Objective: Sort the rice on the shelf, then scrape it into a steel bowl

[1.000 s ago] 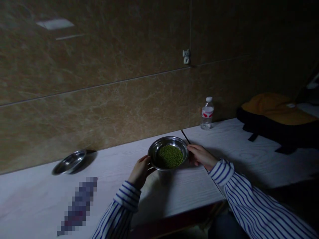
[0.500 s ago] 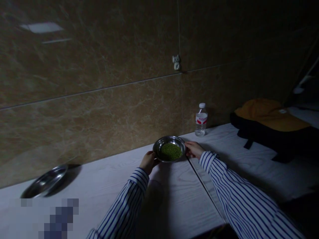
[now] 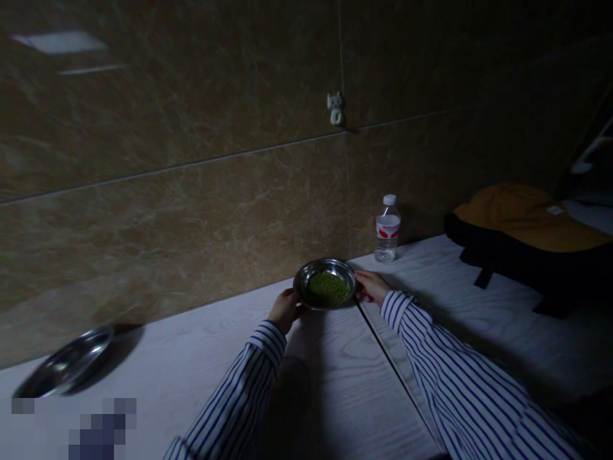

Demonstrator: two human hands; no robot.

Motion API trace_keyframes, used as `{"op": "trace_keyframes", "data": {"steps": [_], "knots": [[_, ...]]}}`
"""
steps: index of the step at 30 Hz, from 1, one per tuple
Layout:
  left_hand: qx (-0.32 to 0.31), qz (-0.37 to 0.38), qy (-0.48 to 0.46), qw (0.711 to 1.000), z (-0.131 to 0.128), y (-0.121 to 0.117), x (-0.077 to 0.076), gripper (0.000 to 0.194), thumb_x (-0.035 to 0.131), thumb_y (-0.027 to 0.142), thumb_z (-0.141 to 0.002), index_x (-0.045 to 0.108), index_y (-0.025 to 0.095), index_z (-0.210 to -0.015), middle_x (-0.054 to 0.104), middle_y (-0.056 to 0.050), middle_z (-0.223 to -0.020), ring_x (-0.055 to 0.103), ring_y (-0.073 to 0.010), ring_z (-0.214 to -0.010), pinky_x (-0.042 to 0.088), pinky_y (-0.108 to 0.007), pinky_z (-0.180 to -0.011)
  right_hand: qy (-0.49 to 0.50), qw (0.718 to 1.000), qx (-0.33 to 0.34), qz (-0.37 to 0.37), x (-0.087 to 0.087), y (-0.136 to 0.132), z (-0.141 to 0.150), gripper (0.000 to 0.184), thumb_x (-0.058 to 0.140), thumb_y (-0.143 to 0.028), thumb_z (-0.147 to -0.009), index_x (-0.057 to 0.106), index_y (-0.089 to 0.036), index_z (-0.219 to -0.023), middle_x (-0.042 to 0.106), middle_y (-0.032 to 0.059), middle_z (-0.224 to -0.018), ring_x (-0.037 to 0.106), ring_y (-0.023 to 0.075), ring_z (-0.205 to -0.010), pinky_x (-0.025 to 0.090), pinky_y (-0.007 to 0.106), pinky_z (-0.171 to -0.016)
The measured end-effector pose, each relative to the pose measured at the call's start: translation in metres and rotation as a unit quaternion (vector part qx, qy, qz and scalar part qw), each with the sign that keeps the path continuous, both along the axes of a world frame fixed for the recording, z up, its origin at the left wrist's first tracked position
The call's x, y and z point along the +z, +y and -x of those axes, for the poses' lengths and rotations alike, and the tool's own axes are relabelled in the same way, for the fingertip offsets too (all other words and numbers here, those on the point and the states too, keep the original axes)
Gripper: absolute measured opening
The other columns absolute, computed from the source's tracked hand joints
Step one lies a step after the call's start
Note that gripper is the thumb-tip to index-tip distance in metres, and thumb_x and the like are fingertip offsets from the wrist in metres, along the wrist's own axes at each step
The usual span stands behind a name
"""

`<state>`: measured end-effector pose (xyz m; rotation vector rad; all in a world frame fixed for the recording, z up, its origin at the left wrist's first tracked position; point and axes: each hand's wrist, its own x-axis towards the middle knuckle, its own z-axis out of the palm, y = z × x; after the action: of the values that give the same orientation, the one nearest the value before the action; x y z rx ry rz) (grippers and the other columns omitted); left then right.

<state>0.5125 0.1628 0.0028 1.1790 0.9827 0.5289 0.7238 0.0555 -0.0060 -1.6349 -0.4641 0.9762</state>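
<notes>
1. Marble-patterned wall panels (image 3: 191, 211) fill the view ahead, and a white wood-grain bench (image 3: 345, 390) runs along their foot, with a seam crossing it just right of my hands.
2. On the bench to my right sits a black and orange backpack (image 3: 522, 236). Far left, a second steel dish (image 3: 64, 361) lies tilted near the wall, and beside it a pixelated patch (image 3: 96, 428) hides whatever is there.
3. My striped sleeves (image 3: 234, 390) reach forward from both sides toward the middle of the bench.
4. The shallow steel dish (image 3: 325, 262) is close to the wall, just left of the seam, and I have it between both hands. My left grip (image 3: 286, 311) and right grip (image 3: 371, 287) are closed on opposite sides of its rim, fingers curled around the edge.
5. It should be light and stiff, but the polished metal may be slippery, so the rim looks like the best place to hold it, with both sides kept level.
6. A plastic water bottle (image 3: 387, 230) stands against the wall, beyond my right grip.
7. Green mung beans (image 3: 328, 289) form a loose mound in the dish's centre. They look likely to roll and spill if it tips.
8. A small cat-shaped wall hook (image 3: 336, 107) is stuck high on the panel seam.
</notes>
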Motion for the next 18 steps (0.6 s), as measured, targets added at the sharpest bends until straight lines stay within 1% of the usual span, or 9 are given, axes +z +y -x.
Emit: {"op": "trace_keyframes", "data": {"steps": [6, 13, 16, 18], "knots": [[-0.003, 0.006, 0.007, 1.0, -0.001, 0.0, 0.0, 0.036, 0.065, 0.037, -0.097, 0.063, 0.02, -0.129, 0.065, -0.011, -0.132, 0.067, -0.0247, -0.109, 0.058, -0.047, -0.091, -0.02, 1.0, -0.012, 0.009, -0.004, -0.001, 0.0, 0.025, 0.045, -0.025, -0.105, 0.068, -0.017, -0.113, 0.057, -0.0059, -0.056, 0.052, 0.0059, -0.037, 0.023, 0.015, -0.034], [0.002, 0.003, 0.019, 1.0, -0.007, -0.002, 0.0, 0.039, 0.066, 0.037, -0.096, 0.062, 0.019, -0.131, 0.065, -0.011, -0.132, 0.067, -0.0256, -0.11, 0.058, -0.048, -0.091, -0.047, 0.999, -0.021, 0.013, -0.005, 0.002, -0.001, 0.025, 0.053, -0.033, -0.101, 0.07, -0.019, -0.113, 0.059, -0.0057, -0.054, 0.051, 0.0082, -0.038, 0.025, 0.016, -0.035], [0.003, 0.006, 0.036, 0.999, -0.003, -0.003, 0.003, 0.039, 0.066, 0.037, -0.096, 0.062, 0.019, -0.131, 0.065, -0.011, -0.132, 0.067, -0.0256, -0.11, 0.059, -0.048, -0.091, -0.055, 0.998, -0.022, 0.018, -0.005, 0.0, -0.003, 0.024, 0.052, -0.032, -0.101, 0.07, -0.018, -0.109, 0.06, -0.0047, -0.054, 0.053, 0.0089, -0.039, 0.025, 0.016, -0.037], [0.016, 0.006, 0.049, 0.999, 0.005, -0.002, 0.008, 0.04, 0.066, 0.038, -0.096, 0.061, 0.019, -0.131, 0.065, -0.011, -0.132, 0.067, -0.0257, -0.11, 0.059, -0.048, -0.09, -0.064, 0.997, -0.03, 0.022, -0.003, -0.006, -0.005, 0.024, 0.05, -0.031, -0.102, 0.069, -0.017, -0.108, 0.06, -0.0042, -0.054, 0.052, 0.0088, -0.039, 0.023, 0.017, -0.037]]}}
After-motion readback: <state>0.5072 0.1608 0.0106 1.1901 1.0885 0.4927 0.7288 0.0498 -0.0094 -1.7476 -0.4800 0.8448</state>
